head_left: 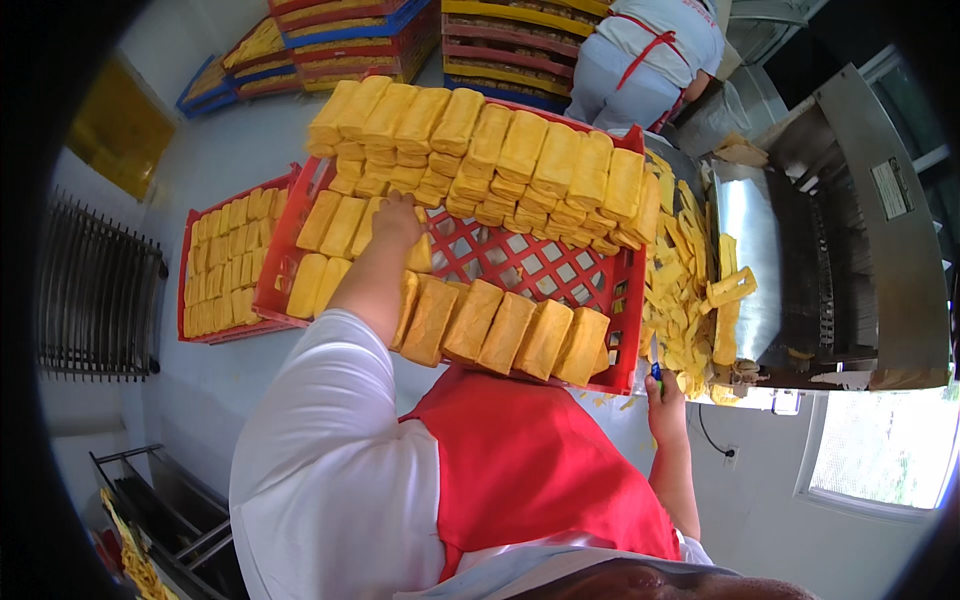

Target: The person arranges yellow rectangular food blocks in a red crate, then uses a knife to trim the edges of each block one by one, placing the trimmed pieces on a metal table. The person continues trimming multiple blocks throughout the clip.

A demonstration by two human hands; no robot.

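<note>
A large red lattice crate (628, 300) in front of me holds rows of yellow, loaf-shaped blocks (525, 145), stacked several deep along the far side. My left hand (398, 222) reaches over the crate's left half, its fingers closed round the far end of a yellow block (418, 255). The hand and forearm partly cover that block and its neighbours. Off the crate's near right corner, my right hand (664, 390) grips a knife (656, 371) with a blue and green handle, blade pointing away from me. Yellow trimmings (680, 260) lie heaped beside the crate, beyond the knife.
A second red crate of yellow blocks (225, 262) stands lower at the left. A metal machine (800, 260) borders the trimmings on the right. Stacked coloured crates (350, 45) line the back, where another person (645, 60) bends over. A dark metal rack (100, 285) stands far left.
</note>
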